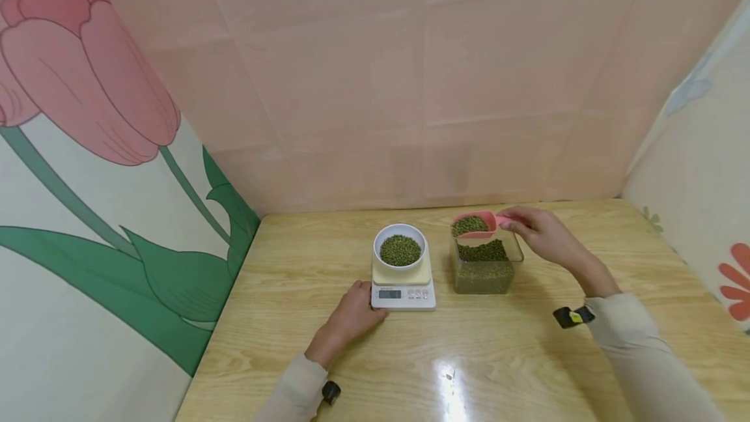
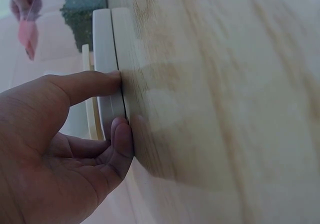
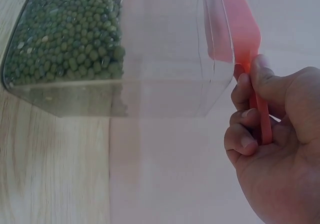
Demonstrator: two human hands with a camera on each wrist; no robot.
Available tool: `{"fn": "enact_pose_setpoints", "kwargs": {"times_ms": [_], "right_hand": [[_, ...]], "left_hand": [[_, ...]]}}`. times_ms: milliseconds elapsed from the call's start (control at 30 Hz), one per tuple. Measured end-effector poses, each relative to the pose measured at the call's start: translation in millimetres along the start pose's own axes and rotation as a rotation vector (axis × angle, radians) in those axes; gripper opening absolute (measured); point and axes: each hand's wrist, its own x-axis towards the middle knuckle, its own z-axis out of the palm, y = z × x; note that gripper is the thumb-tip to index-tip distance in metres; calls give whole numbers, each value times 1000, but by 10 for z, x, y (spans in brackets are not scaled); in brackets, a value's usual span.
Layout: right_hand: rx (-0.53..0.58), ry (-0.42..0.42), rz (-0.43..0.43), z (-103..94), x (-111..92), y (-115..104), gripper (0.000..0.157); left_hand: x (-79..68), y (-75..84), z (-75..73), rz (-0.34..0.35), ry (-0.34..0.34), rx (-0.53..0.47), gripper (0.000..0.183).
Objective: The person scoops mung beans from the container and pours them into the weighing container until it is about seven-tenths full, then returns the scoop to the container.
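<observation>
My right hand point(image 1: 541, 233) grips the handle of a pink scoop point(image 3: 240, 26) heaped with green mung beans point(image 1: 471, 225). The scoop is above the rim of a clear rectangular container point(image 1: 483, 285), partly filled with more mung beans point(image 3: 70, 39). To its left stands a white digital kitchen scale point(image 1: 404, 301), and a white bowl point(image 1: 401, 230) of mung beans sits on its platform. My left hand point(image 1: 356, 311) holds the scale's front left corner, thumb against the front edge and fingers curled at the side. The display digits are too small to read.
All of it stands on a wood-grain table point(image 1: 293, 266). A pink-covered wall point(image 1: 351, 116) rises behind the table, with a tulip-patterned panel point(image 1: 117, 181) on the left and a flower-patterned one point(image 1: 703, 194) on the right.
</observation>
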Motion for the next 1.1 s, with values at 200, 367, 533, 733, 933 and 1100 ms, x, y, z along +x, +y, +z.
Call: {"fn": "enact_pose_setpoints", "kwargs": {"times_ms": [200,367,533,733,933,1100], "right_hand": [[-1,2,-13,57,80,-50,29],[21,-14,-13,106,162,-94,29],[55,-21,-32,146,231,-152,28],[89,-34,-44,204,281,-202,24],[90,-53,-48,259,330,-242,23],[107,-61,-69,314,371,-269,21]], "left_hand": [[-6,-1,-3,-4,-3,-12,44],[-4,0,-5,4,0,-8,44],[-2,2,-7,10,-1,-13,45],[-1,5,-5,1,-11,-13,47],[-4,3,-7,-7,-11,-26,47],[-11,1,-9,-3,-8,-26,46]]}}
